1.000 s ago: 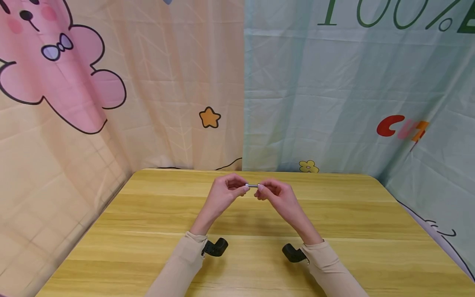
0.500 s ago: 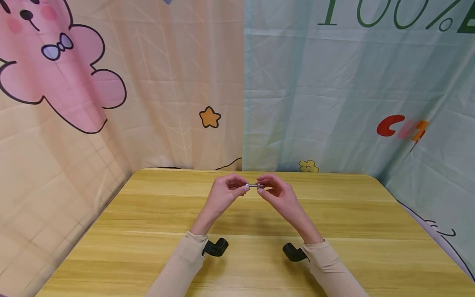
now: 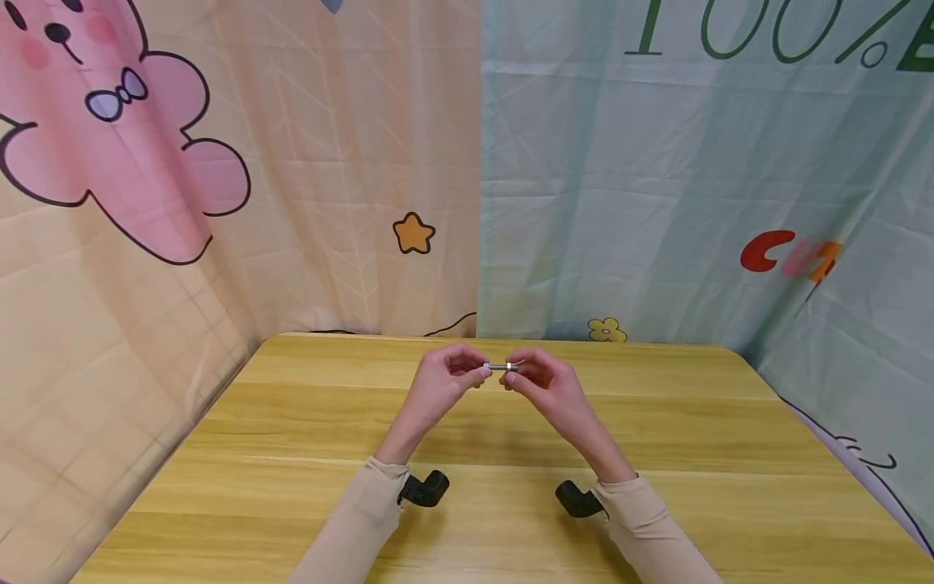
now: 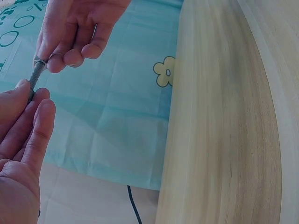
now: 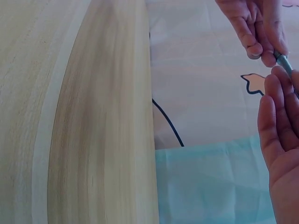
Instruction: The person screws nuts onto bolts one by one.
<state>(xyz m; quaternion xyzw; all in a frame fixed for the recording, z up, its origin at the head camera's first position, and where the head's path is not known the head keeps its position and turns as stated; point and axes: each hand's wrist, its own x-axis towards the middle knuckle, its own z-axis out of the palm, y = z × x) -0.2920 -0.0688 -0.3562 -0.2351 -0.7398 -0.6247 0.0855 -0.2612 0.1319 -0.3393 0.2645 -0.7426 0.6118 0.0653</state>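
A thin grey threaded bolt [image 3: 497, 367] is held level above the far part of the table, spanning the two hands. My left hand [image 3: 447, 377] pinches its left end between thumb and fingertips, hiding that end. At the bolt's right end a small metal nut [image 3: 510, 367] shows, and the thumb and index finger of my right hand [image 3: 543, 381] grip it. In the left wrist view the threads of the bolt [image 4: 36, 74] run between both hands' fingertips. The right wrist view catches only a short piece of the bolt [image 5: 284, 64] by the fingers.
The wooden table [image 3: 306, 438] spreads below both forearms. Printed curtains [image 3: 554, 186] hang behind its back edge and along both sides. A black wrist camera [image 3: 426, 488] sits at the left cuff, another black camera [image 3: 578, 499] at the right.
The right fingers, around the bolt's end at first, spread apart and showed the nut half a second ago, then drew in around it again. The left hand keeps its hold.
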